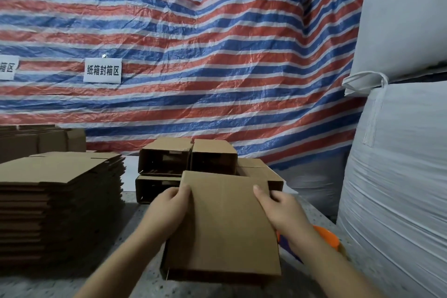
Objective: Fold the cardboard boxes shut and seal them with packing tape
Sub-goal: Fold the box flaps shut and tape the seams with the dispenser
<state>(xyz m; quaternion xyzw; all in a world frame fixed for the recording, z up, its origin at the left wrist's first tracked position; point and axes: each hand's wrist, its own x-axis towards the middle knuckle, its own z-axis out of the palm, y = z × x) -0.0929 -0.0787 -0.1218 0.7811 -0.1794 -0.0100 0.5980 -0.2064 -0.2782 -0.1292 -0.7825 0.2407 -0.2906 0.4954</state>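
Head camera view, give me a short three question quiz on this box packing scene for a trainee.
1. True or false: both hands grip the brown cardboard box.
2. The tall stack of flat brown cardboard sheets lies on which side of it: A left, B right?
3. What colour is the plastic object beneath the right hand?

Key: 1 true, the left hand holds the opposite edge; 2 A; 3 orange.

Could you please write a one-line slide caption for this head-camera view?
Both hands, left and right, grip a cardboard box beside a stack of flat cardboard.
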